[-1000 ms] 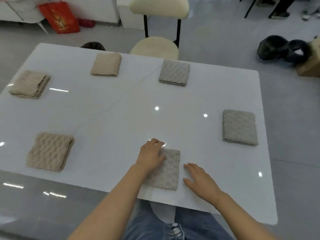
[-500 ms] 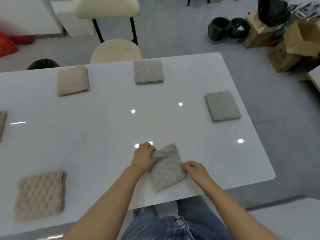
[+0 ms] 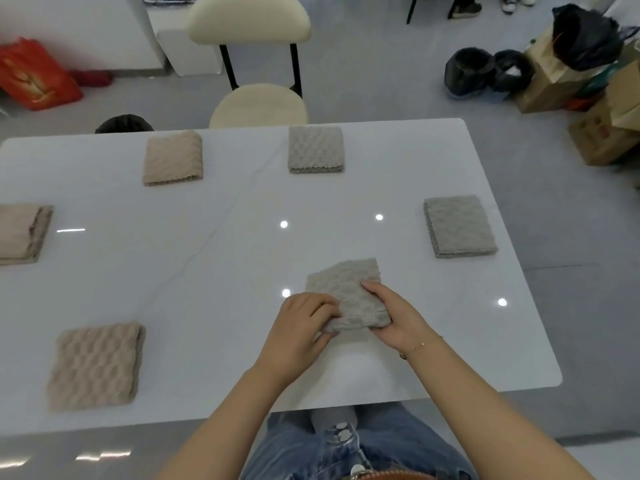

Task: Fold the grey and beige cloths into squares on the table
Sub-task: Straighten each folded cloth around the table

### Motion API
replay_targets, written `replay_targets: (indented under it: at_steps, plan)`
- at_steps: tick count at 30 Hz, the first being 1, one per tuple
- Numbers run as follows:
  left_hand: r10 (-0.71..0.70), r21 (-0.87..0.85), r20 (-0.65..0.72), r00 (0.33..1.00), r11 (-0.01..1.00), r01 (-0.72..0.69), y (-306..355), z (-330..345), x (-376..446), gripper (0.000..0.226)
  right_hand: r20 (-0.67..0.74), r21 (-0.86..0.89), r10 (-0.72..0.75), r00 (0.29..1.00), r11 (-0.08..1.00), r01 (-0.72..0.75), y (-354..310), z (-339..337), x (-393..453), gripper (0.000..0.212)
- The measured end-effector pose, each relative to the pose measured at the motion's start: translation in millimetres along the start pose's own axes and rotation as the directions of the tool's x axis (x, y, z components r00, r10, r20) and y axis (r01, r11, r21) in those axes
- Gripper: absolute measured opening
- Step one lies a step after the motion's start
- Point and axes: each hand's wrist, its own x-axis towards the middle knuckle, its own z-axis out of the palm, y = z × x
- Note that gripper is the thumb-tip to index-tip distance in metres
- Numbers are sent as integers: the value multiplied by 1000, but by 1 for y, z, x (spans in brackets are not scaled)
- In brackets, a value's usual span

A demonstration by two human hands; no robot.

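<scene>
A folded grey cloth (image 3: pixel 346 289) lies tilted on the white table (image 3: pixel 207 278) in front of me. My left hand (image 3: pixel 301 323) grips its near left corner with curled fingers. My right hand (image 3: pixel 394 317) holds its right edge, thumb on top and fingers under. Two more folded grey cloths lie at the right (image 3: pixel 459 226) and far middle (image 3: pixel 316 149). Folded beige cloths lie at the far left (image 3: pixel 173 157), the left edge (image 3: pixel 20 233) and the near left (image 3: pixel 95 365).
A cream chair (image 3: pixel 256 105) stands behind the table's far edge. Black bags (image 3: pixel 485 72) and cardboard boxes (image 3: pixel 602 133) sit on the floor at the right. A red bag (image 3: pixel 34 77) lies at the far left.
Both hands went from resting flat on and beside the grey cloth to gripping it, and the cloth has turned and shifted farther onto the table. The camera view has swung right.
</scene>
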Motion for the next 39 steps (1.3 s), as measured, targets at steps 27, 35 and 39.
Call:
replay_targets:
  at_steps: [27, 35, 39]
  plan:
    - [-895, -597, 272, 353, 131, 792, 4, 67, -34, 41, -206, -697, -311, 928, 712, 83, 46, -61, 14, 38]
    - [-920, -583, 197, 339, 168, 795, -1, 70, -32, 6, -211, -766, -370, 905, 637, 82, 54, -58, 31, 22]
    - [-932, -573, 177, 317, 164, 803, -8, 71, -36, 9, -228, -824, -400, 888, 566, 43, 56, -57, 40, 23]
